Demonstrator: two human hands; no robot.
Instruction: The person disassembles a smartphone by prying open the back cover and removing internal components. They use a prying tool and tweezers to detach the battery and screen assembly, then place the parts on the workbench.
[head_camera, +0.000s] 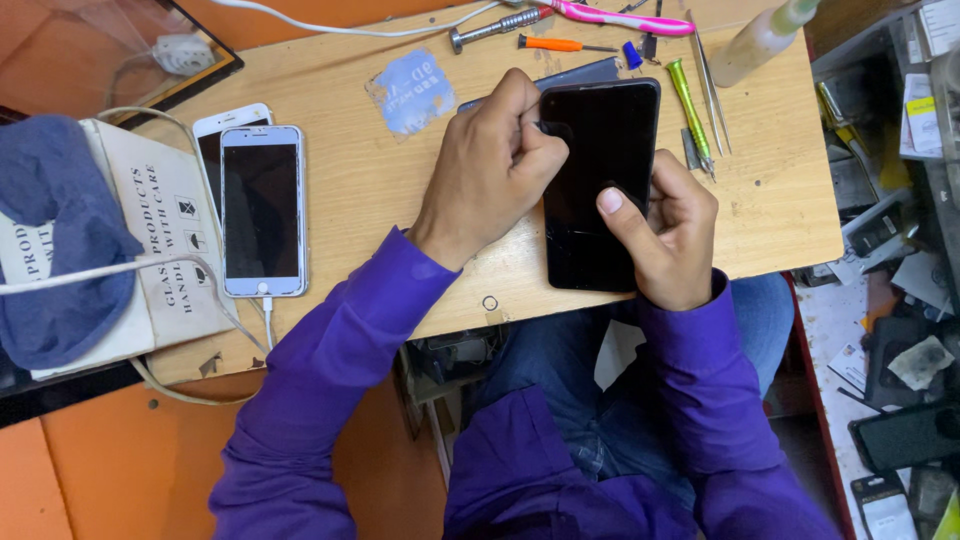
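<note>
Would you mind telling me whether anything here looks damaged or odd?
Yes: the black smartphone held between the left hand and right hand shows fine cracks across the lower glass, and the wooden table has a chipped front edge.

Both hands grip a black smartphone: left hand pinching its ten o'clock edge, right hand clasping four o'clock, thumb on glass

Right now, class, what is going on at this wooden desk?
A person in purple sleeves works on a black phone lying on the wooden desk. The right hand steadies it, thumb pressed on the cracked screen, while the left hand pinches something small at its left edge; what it is cannot be made out. Two white phones lie to the left, and screwdrivers and tweezers sit along the far side.
</note>
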